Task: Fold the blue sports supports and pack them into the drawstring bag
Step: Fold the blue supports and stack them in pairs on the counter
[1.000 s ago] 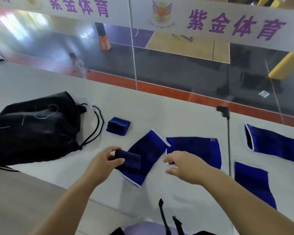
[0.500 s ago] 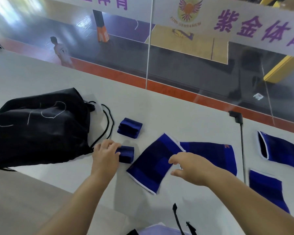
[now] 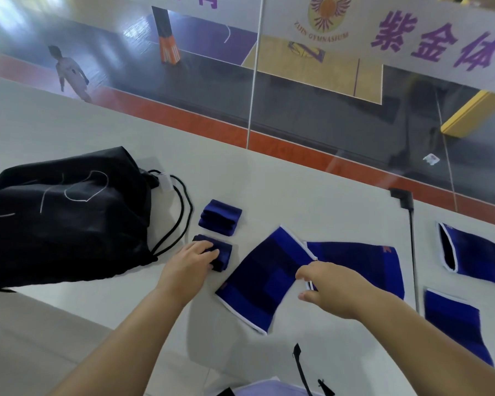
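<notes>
Blue supports lie on the table (image 3: 269,195), soft, light knit: left hand (image 3: 190,260) presses a folded one (image 3: 213,252) while right hand (image 3: 330,290) pinches the flat support (image 3: 265,278) by its white-trimmed edge, a sensible grip point.

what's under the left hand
A folded blue support lies under the left hand, whose fingers rest on it. The part beneath the fingers is hidden.

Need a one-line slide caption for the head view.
Left hand rests on a folded support beside the black bag; right hand reaches a flat support.
</notes>
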`<action>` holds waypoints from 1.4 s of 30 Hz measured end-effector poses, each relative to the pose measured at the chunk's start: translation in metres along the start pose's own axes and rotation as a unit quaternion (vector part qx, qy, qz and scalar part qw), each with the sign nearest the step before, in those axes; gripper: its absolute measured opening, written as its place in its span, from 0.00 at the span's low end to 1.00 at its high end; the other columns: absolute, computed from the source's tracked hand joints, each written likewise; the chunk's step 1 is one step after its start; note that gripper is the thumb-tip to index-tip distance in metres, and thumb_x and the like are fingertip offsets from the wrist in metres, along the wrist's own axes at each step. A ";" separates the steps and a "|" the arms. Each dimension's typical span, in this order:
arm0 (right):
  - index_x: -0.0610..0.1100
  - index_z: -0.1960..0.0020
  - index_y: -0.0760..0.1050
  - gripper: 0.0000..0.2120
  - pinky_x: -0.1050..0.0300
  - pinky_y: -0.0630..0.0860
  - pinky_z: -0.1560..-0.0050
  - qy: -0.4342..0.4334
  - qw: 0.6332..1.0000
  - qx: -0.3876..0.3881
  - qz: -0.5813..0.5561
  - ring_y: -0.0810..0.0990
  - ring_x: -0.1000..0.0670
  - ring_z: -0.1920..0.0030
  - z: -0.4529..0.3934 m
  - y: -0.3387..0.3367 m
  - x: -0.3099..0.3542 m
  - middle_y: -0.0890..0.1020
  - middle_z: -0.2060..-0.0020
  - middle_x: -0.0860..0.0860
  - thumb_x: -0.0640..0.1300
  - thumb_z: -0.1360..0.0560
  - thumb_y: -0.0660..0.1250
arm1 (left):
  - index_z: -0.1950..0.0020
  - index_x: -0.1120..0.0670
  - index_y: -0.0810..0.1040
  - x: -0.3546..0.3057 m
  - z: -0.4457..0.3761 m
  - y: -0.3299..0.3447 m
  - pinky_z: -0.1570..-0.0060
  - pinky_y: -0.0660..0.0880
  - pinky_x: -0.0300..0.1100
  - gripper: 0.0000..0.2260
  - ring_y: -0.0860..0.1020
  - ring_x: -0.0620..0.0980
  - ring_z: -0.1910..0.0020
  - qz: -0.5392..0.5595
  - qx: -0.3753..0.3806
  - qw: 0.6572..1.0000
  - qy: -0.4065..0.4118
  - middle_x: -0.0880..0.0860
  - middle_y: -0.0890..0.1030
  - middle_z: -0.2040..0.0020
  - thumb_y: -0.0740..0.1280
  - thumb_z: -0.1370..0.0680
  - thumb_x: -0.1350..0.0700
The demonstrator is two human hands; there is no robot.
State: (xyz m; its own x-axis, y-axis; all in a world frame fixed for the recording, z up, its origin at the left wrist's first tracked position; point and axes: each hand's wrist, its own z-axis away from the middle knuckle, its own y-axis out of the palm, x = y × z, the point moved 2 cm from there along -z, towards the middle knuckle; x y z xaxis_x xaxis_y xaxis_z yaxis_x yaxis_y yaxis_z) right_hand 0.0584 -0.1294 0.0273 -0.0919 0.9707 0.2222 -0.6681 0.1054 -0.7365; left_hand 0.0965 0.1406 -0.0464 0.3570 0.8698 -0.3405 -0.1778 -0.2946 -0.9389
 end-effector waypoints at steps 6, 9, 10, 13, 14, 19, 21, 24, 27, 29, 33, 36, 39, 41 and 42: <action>0.51 0.31 0.67 0.21 0.52 0.75 0.42 0.020 1.000 -0.005 -0.010 0.76 0.51 0.41 0.000 0.002 -0.008 0.75 0.37 0.54 0.54 0.22 0.62 | 0.48 0.61 0.82 0.002 -0.016 0.003 0.48 0.78 0.54 0.13 0.80 0.61 0.47 0.019 -0.004 1.000 -0.014 0.59 0.82 0.47 0.73 0.32 0.68; 0.52 0.31 0.67 0.21 0.52 0.75 0.42 0.023 1.000 -0.009 -0.012 0.76 0.50 0.40 0.002 0.003 -0.010 0.74 0.37 0.54 0.55 0.22 0.62 | 0.45 0.62 0.81 -0.004 -0.016 -0.001 0.43 0.73 0.50 0.12 0.77 0.60 0.43 0.045 -0.010 0.998 -0.039 0.58 0.80 0.43 0.68 0.27 0.67; 0.52 0.31 0.67 0.21 0.52 0.75 0.42 0.025 1.000 -0.012 -0.013 0.76 0.50 0.41 0.002 0.004 -0.011 0.74 0.37 0.53 0.55 0.22 0.62 | 0.45 0.63 0.80 -0.006 -0.015 -0.003 0.43 0.72 0.48 0.11 0.77 0.59 0.43 0.059 -0.020 0.997 -0.055 0.58 0.79 0.43 0.67 0.27 0.67; 0.52 0.31 0.67 0.21 0.51 0.76 0.43 0.037 0.999 -0.015 -0.025 0.76 0.50 0.42 0.007 0.008 -0.018 0.74 0.38 0.53 0.55 0.23 0.62 | 0.48 0.62 0.81 -0.019 -0.008 -0.011 0.46 0.72 0.47 0.10 0.76 0.60 0.46 0.065 -0.064 0.994 -0.064 0.59 0.79 0.45 0.70 0.29 0.67; 0.52 0.31 0.67 0.21 0.52 0.76 0.43 0.043 0.998 -0.016 -0.034 0.76 0.51 0.43 0.009 0.010 -0.020 0.75 0.38 0.53 0.55 0.23 0.62 | 0.50 0.61 0.81 -0.026 -0.005 -0.011 0.48 0.72 0.49 0.10 0.75 0.61 0.47 0.059 -0.076 0.994 -0.053 0.59 0.79 0.47 0.72 0.31 0.67; 0.50 0.32 0.68 0.20 0.54 0.75 0.44 0.082 0.995 -0.028 -0.053 0.76 0.50 0.43 0.025 0.025 -0.037 0.75 0.39 0.53 0.54 0.22 0.62 | 0.53 0.54 0.82 -0.064 0.006 -0.004 0.51 0.75 0.52 0.11 0.76 0.57 0.51 0.057 -0.049 0.997 0.017 0.52 0.81 0.51 0.75 0.33 0.62; 0.50 0.33 0.68 0.20 0.54 0.75 0.45 0.103 0.992 -0.050 -0.056 0.76 0.50 0.44 0.030 0.032 -0.045 0.75 0.40 0.52 0.54 0.22 0.62 | 0.50 0.55 0.82 -0.076 0.008 0.005 0.51 0.78 0.52 0.11 0.77 0.57 0.50 0.064 -0.009 0.997 0.047 0.52 0.81 0.51 0.74 0.31 0.60; 0.48 0.30 0.65 0.23 0.52 0.74 0.42 0.126 0.985 -0.101 -0.058 0.72 0.48 0.39 0.035 0.043 -0.057 0.71 0.36 0.51 0.54 0.22 0.62 | 0.38 0.54 0.77 -0.089 0.010 0.021 0.38 0.71 0.49 0.15 0.71 0.55 0.37 0.060 0.084 0.994 0.039 0.52 0.75 0.37 0.68 0.25 0.56; 0.47 0.24 0.55 0.30 0.49 0.68 0.33 0.132 0.982 -0.119 -0.061 0.61 0.46 0.28 0.036 0.055 -0.066 0.59 0.25 0.49 0.53 0.22 0.62 | 0.31 0.52 0.71 -0.094 0.014 0.033 0.32 0.64 0.46 0.19 0.63 0.52 0.30 0.019 0.144 0.989 0.030 0.50 0.66 0.28 0.62 0.21 0.52; 0.48 0.22 0.48 0.35 0.47 0.61 0.29 0.135 0.984 -0.092 -0.071 0.52 0.45 0.24 0.036 0.063 -0.073 0.50 0.22 0.50 0.53 0.22 0.62 | 0.30 0.51 0.70 -0.096 0.016 0.035 0.31 0.64 0.47 0.19 0.62 0.53 0.29 0.009 0.143 0.989 0.024 0.51 0.65 0.27 0.62 0.21 0.52; 0.49 0.22 0.45 0.35 0.47 0.56 0.27 0.127 0.989 -0.050 -0.055 0.47 0.45 0.23 0.038 0.080 -0.091 0.46 0.22 0.52 0.52 0.21 0.61 | 0.28 0.51 0.67 -0.103 0.018 0.038 0.30 0.62 0.47 0.20 0.59 0.53 0.28 0.010 0.154 0.988 0.002 0.51 0.62 0.26 0.60 0.20 0.52; 0.48 0.23 0.52 0.32 0.48 0.64 0.30 0.135 0.985 -0.103 -0.027 0.59 0.46 0.27 0.044 0.085 -0.108 0.56 0.24 0.51 0.49 0.22 0.63 | 0.27 0.52 0.65 -0.110 0.022 0.042 0.29 0.60 0.45 0.20 0.60 0.54 0.28 0.020 0.142 0.990 -0.013 0.52 0.61 0.25 0.59 0.20 0.54; 0.48 0.27 0.60 0.26 0.51 0.72 0.40 0.138 0.977 -0.160 0.014 0.70 0.48 0.37 0.054 0.093 -0.127 0.66 0.31 0.51 0.48 0.22 0.63 | 0.26 0.53 0.62 -0.123 0.025 0.048 0.28 0.57 0.43 0.21 0.58 0.53 0.26 0.036 0.133 0.990 -0.024 0.52 0.58 0.24 0.58 0.19 0.55; 0.47 0.31 0.67 0.21 0.52 0.76 0.49 0.128 0.973 -0.189 0.047 0.75 0.47 0.44 0.060 0.099 -0.136 0.73 0.37 0.50 0.48 0.23 0.65 | 0.25 0.54 0.61 -0.133 0.025 0.053 0.28 0.55 0.42 0.22 0.54 0.53 0.25 0.045 0.143 0.988 -0.033 0.51 0.55 0.23 0.58 0.19 0.55; 0.46 0.35 0.73 0.20 0.52 0.76 0.56 0.118 0.970 -0.205 0.054 0.77 0.47 0.50 0.062 0.102 -0.138 0.76 0.42 0.49 0.47 0.25 0.69 | 0.25 0.54 0.61 -0.138 0.025 0.055 0.28 0.54 0.42 0.22 0.54 0.53 0.25 0.047 0.145 0.988 -0.034 0.51 0.54 0.22 0.58 0.19 0.54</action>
State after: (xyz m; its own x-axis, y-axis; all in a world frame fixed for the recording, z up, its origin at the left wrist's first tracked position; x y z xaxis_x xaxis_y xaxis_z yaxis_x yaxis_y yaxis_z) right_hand -0.0433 -0.2663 -0.0391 0.0589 0.9982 0.0132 -0.3097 0.0309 -0.9503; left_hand 0.0143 0.0142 -0.0502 0.2659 0.8712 -0.4127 -0.4660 -0.2586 -0.8462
